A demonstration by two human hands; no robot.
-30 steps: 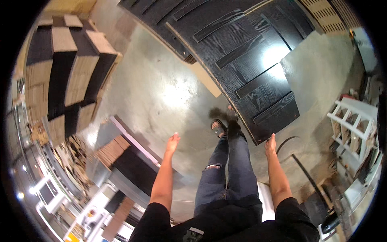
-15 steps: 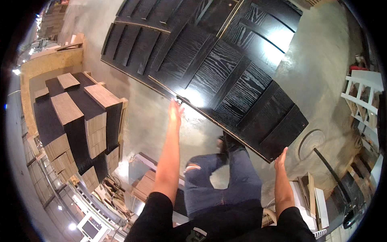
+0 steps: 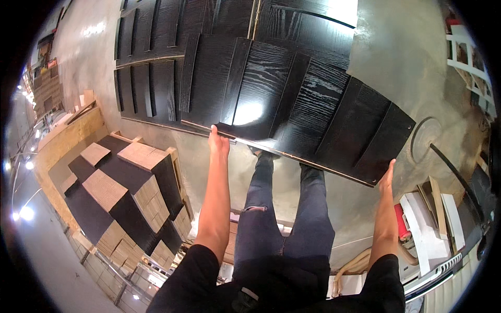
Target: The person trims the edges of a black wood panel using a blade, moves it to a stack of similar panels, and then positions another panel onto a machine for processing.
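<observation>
A black wood-grain panel [image 3: 326, 120] with several raised slats is held in front of me, its pale edge toward me. My left hand [image 3: 219, 143] grips that near edge close to its left end, thumb on top and fingers underneath, mostly hidden. At the panel's right corner, my right hand [image 3: 386, 178] presses against the edge; the thumb points up and the other fingers are largely out of sight. Beyond and partly under the held panel are more black slatted panels [image 3: 147, 88], with narrow pale seams between them.
On my left stands a pallet stack of black and wood-toned blocks [image 3: 107, 189] beside a yellowish board [image 3: 65, 134]. A dark pole on a round base [image 3: 427, 140] stands at right, near white boards [image 3: 425, 224]. A white rack [image 3: 472, 65] is at far right.
The held panel now lies more level across my view, its right end swung away from me. Both hands stay on it. My legs have moved and the block stack appears farther right.
</observation>
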